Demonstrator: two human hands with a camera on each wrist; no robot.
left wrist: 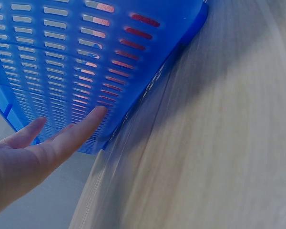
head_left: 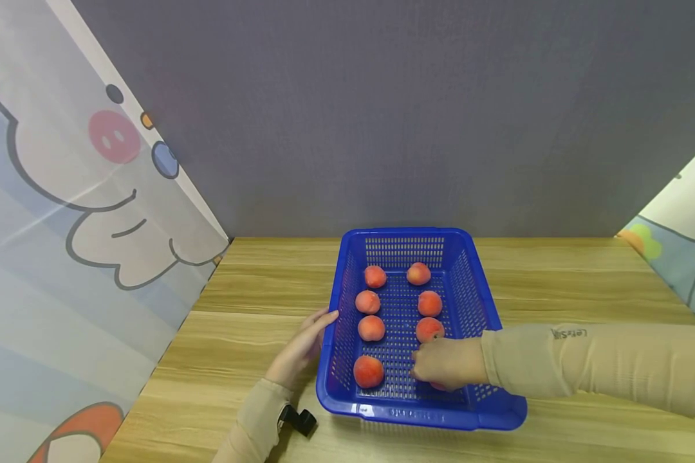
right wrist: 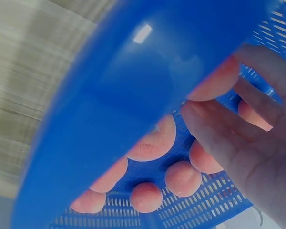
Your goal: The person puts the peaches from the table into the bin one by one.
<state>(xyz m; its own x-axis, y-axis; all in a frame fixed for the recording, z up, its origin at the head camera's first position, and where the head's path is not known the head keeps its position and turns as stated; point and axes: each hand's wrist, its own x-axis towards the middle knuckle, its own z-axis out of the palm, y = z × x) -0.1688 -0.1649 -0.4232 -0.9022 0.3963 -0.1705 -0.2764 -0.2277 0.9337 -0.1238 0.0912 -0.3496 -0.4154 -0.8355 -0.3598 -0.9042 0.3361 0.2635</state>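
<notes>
A blue plastic basket [head_left: 394, 421] with slotted walls stands on the wooden table, holding two rough columns of reddish peaches [head_left: 371, 328]. My right hand [head_left: 448, 363] reaches over the right rim into the near right corner. Its thumb and fingers hold a peach [right wrist: 217, 83], partly hidden behind the rim in the right wrist view and mostly under the hand in the head view. Just beyond that hand lies another peach [head_left: 429, 329]. On the left, my left hand [head_left: 304, 341] touches the basket's outer wall, its fingers [left wrist: 78, 133] extended along the slots in the left wrist view.
The wooden table [head_left: 255, 289] extends on both sides of the basket. A grey panel [head_left: 382, 116] rises at its back edge. Cartoon-printed sheets [head_left: 92, 225] hang at the left and right. A small black device [head_left: 298, 419] is strapped to the left wrist.
</notes>
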